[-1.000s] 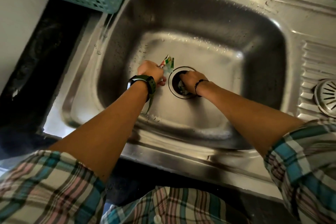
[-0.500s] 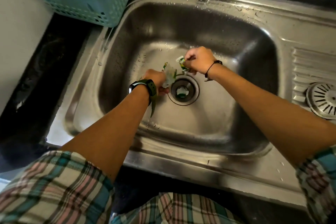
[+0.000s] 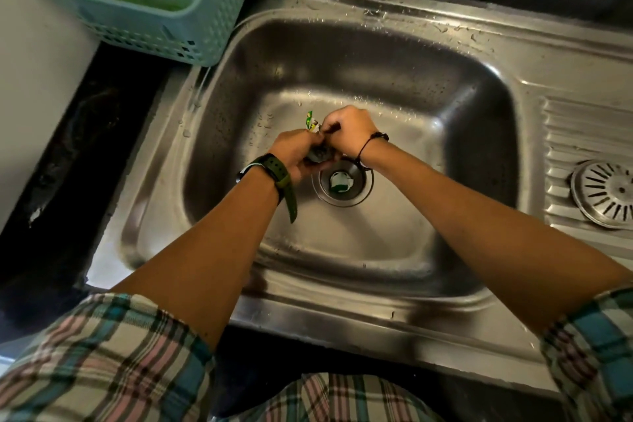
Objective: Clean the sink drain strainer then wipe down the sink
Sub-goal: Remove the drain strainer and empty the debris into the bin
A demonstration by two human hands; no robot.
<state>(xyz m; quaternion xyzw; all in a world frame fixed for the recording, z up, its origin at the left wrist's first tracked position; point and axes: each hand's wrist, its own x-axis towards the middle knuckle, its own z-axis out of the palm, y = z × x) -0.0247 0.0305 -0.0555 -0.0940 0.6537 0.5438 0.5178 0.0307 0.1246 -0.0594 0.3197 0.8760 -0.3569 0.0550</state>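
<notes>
Early days: left hand (image 3: 297, 155) grips wrapper scraps (image 3: 312, 122), right hand (image 3: 347, 132) pinches more beside it, drain (image 3: 343, 183) below still clogged, sink (image 3: 394, 79) unwiped.

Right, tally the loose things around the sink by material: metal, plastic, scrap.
Metal: 1, the strainer lid on the drainboard.
Plastic: 1, the teal basket at the back left.
Scrap: 2, a wrapper scrap pinched between the hands, and debris in the drain.
Total: 4
</notes>
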